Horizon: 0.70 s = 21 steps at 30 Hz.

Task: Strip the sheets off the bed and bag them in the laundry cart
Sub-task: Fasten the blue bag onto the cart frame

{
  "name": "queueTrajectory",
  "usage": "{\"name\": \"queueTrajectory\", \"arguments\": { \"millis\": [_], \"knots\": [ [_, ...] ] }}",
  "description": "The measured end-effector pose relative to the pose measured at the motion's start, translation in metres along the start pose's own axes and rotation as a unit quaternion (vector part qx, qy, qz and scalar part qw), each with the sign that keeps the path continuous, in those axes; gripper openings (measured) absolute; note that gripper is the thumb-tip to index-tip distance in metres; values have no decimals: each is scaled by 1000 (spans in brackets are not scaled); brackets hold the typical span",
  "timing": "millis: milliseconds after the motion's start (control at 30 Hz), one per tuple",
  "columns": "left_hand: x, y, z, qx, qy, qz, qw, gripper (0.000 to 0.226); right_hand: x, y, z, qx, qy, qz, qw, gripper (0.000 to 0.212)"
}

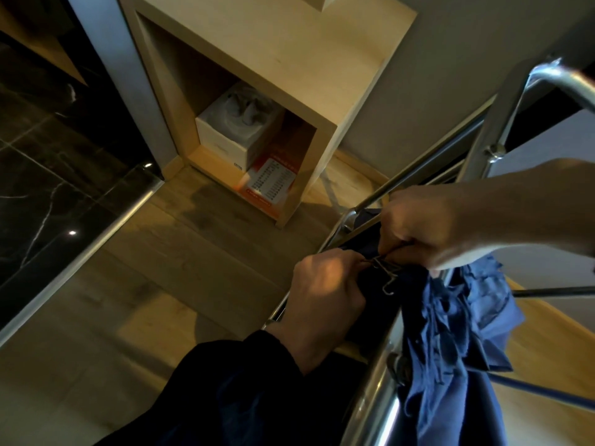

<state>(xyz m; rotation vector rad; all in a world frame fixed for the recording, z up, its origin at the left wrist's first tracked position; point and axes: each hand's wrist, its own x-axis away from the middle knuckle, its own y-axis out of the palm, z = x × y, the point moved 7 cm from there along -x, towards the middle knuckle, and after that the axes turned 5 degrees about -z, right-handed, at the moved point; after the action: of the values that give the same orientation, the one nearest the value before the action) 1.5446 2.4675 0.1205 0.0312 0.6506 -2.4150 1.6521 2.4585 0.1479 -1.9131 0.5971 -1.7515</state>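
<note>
Blue laundry bag (pixel 450 320) seemingly being tied at cart frame (pixel 381 410); cord (pixel 383 271) is pinched by left hand (pixel 325 284) and right hand (pixel 418 226); cinching likely needed next.

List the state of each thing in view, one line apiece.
Left hand: pinches the small metal wire hook at the bag's edge.
Right hand: pinches the same hook.
Blue cloth laundry bag: bunched, hanging from the chrome tubular cart frame.
White cardboard box: standing in the light wooden shelf unit's bottom compartment.
Orange-and-white flat box: lying beside it, same compartment.
</note>
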Motion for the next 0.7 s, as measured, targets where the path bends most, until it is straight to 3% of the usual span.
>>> {"name": "queueTrajectory", "arguments": {
  "millis": [133,267,467,600,700],
  "knots": [
    [-2,0,1,-13,3,-5,1000,34,11,7,-10,-163,-50,-45,984,29],
    [-3,0,-2,-15,34,-31,999,31,11,2,-14,-210,-36,-81,974,34],
    [7,-5,-7,-15,47,-22,999,27,10,-6,-20,-164,-45,-134,976,41],
    [9,-5,-8,15,35,-22,999,27,13,-8,-17,-68,-36,-87,993,34],
    [9,-1,-10,27,40,-72,996,28,22,-4,-7,-80,-1,-40,996,29]
  ]
}}
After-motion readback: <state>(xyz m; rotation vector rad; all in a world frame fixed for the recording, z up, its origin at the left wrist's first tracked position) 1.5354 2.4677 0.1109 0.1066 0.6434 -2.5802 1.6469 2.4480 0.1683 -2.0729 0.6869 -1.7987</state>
